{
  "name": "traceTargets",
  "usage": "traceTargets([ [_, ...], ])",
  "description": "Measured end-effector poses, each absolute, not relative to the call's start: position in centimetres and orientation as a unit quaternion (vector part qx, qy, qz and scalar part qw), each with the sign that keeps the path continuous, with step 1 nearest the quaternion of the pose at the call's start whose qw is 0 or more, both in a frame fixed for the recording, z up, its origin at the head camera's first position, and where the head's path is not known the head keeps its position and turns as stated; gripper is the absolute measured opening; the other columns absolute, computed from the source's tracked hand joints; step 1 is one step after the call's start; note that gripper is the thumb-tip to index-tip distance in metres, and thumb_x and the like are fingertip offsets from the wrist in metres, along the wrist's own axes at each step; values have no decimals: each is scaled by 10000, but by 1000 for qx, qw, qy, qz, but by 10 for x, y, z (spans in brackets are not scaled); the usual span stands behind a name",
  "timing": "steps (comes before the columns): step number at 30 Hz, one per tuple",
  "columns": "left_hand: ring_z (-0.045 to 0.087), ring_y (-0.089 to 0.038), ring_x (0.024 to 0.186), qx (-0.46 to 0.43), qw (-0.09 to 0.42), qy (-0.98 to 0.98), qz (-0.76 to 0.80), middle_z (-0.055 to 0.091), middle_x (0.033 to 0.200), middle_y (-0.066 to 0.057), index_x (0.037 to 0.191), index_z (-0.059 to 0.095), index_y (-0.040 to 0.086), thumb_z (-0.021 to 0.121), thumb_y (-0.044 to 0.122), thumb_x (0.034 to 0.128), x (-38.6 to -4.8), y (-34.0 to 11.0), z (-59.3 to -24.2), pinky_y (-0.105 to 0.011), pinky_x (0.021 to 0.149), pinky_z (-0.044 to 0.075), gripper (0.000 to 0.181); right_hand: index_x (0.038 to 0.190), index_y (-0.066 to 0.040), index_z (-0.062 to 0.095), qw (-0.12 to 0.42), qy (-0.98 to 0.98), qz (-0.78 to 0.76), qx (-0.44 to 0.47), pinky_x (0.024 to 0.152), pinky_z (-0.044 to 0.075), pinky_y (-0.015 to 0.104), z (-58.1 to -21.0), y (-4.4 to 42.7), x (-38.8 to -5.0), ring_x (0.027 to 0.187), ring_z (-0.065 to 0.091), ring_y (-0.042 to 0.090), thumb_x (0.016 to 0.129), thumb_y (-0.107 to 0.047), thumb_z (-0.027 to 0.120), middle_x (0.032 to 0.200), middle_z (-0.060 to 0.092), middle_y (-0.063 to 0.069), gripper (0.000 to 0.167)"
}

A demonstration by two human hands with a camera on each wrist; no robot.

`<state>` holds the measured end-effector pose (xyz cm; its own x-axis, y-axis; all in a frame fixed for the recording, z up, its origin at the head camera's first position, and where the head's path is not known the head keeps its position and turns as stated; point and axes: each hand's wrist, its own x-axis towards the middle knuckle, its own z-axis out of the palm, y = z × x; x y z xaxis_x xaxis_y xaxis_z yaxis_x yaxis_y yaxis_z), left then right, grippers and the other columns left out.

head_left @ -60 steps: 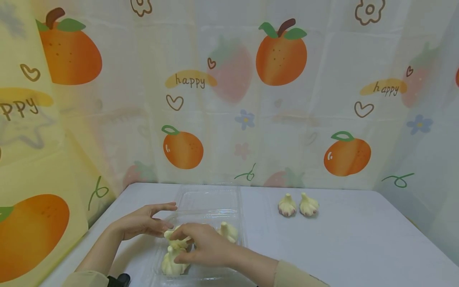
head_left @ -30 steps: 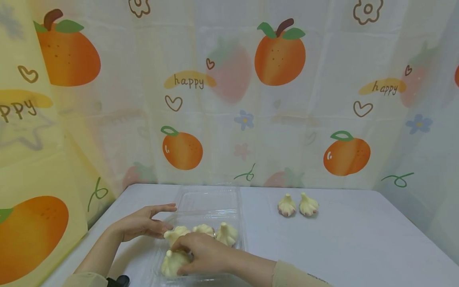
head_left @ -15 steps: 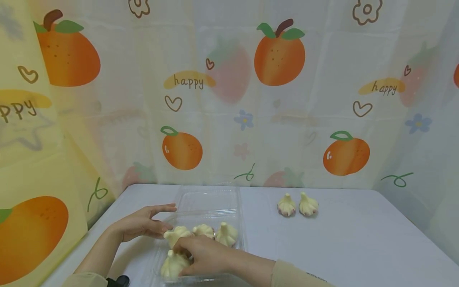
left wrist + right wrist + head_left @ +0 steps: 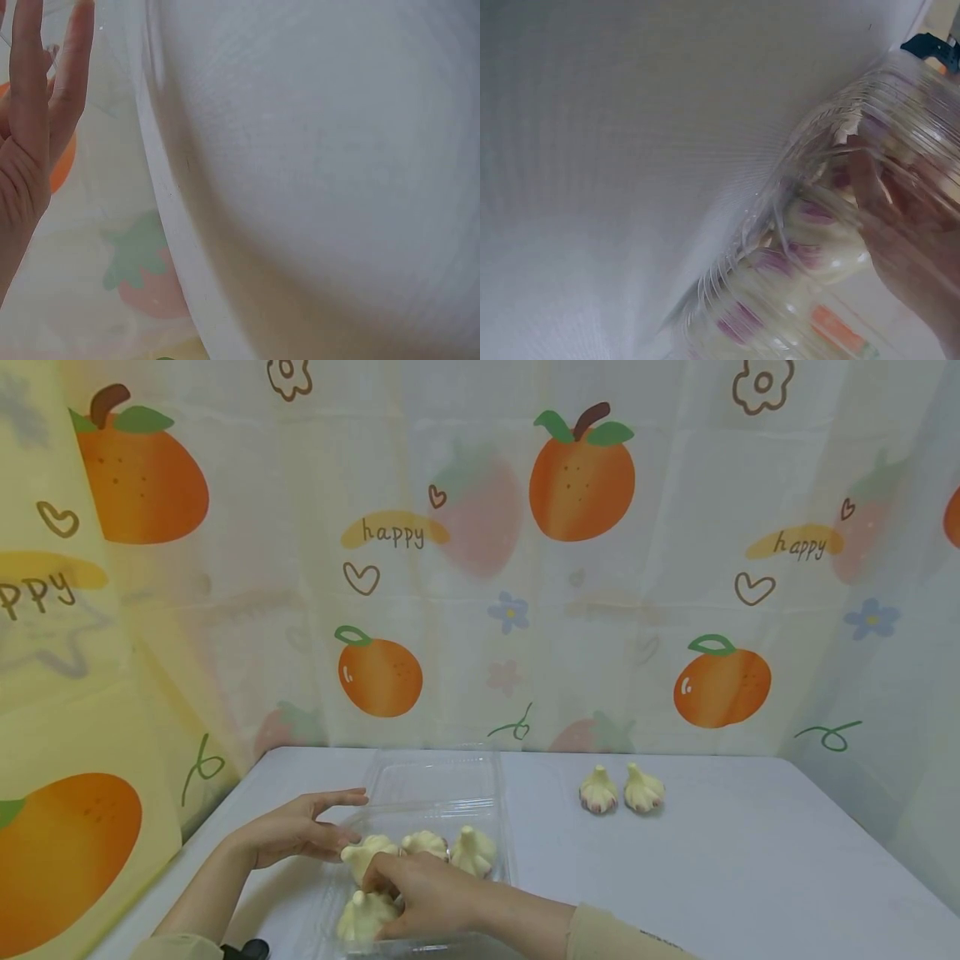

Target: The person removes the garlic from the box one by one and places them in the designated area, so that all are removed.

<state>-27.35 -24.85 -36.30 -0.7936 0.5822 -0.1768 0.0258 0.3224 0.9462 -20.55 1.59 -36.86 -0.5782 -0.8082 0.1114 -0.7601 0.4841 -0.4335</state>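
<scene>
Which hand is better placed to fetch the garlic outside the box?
Probably the right hand: the two bulbs are right of the box, while the left hand is at its left edge.

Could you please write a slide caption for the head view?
Right hand in an open clear container of garlic bulbs, left hand at its edge, two more bulbs outside.

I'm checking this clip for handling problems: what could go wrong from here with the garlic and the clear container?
The right hand reaches in among close-set garlic bulbs, so it might nudge the near-left bulb aside. The clear container looks thin-walled, so a push could slide or flex it. Its open lid, on the far side, might swing over if bumped.
</scene>
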Motion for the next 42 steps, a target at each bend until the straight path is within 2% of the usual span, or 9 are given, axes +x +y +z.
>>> traceTargets([
  [4,620,-177,1188,196,254,774,546,59,1670,-185,1532,287,-7,666,142,919,-273,-248,-363,-368,916,579,736,1155,-208,560,47,858,-221,-461,765,454,49,-369,16,-206,893,543,-104,813,-233,817,1053,674,-134,429],
  [11,619,-192,1179,198,254,775,543,57,1670,-187,1532,286,-9,666,147,918,-274,-248,-362,-371,910,581,739,1269,-242,606,41,848,-212,-484,802,450,39,-369,17,-208,978,572,-107,811,-230,818,1176,687,-141,505],
  [16,617,-193,1199,198,256,774,544,49,1669,-192,1532,282,-12,664,143,918,-274,-249,-362,-372,913,581,740,1209,-261,658,29,837,-208,-506,753,424,17,-367,17,-210,902,534,-112,796,-200,824,1107,679,-143,449],
  [24,613,-214,1215,195,259,770,550,62,1663,-204,1544,256,-4,666,138,914,-273,-247,-361,-373,914,581,765,1213,-257,657,47,839,-228,-492,715,445,28,-365,19,-210,845,538,-123,807,-196,817,1167,688,-155,441],
  [30,613,-224,1220,193,258,772,548,72,1661,-208,1548,252,4,665,140,914,-273,-247,-361,-369,912,582,769,1206,-254,668,44,837,-251,-485,707,452,24,-364,22,-211,804,555,-133,793,-211,824,1106,710,-136,444],
  [42,620,-204,1200,195,256,775,544,74,1663,-200,1546,258,5,667,144,916,-273,-247,-360,-372,909,584,763,1188,-251,666,31,828,-280,-485,723,478,23,-355,29,-213,858,586,-110,779,-253,835,1119,726,-121,443],
])
